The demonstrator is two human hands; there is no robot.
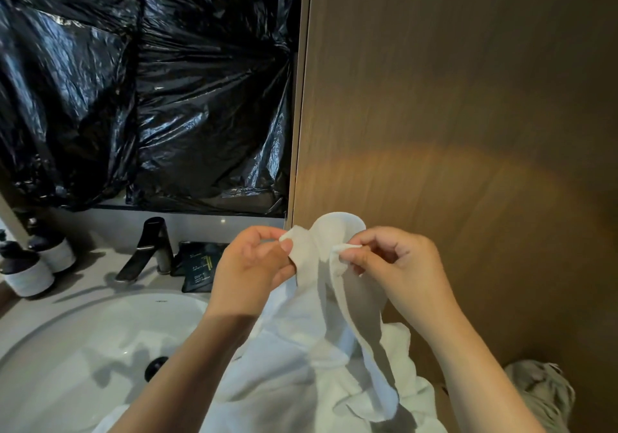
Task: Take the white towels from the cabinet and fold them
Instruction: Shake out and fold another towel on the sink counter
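Observation:
A white towel hangs crumpled in front of me, over the right side of the sink. My left hand pinches one part of its top edge. My right hand pinches another part of that edge just to the right. Between the two hands the edge arches up in a loop. The rest of the towel drapes down in loose folds toward the bottom of the view.
A white round sink with a dark drain lies lower left, a black faucet behind it. Two dark bottles stand at far left. Black plastic sheeting covers the wall. A wooden panel fills the right; grey cloth lies lower right.

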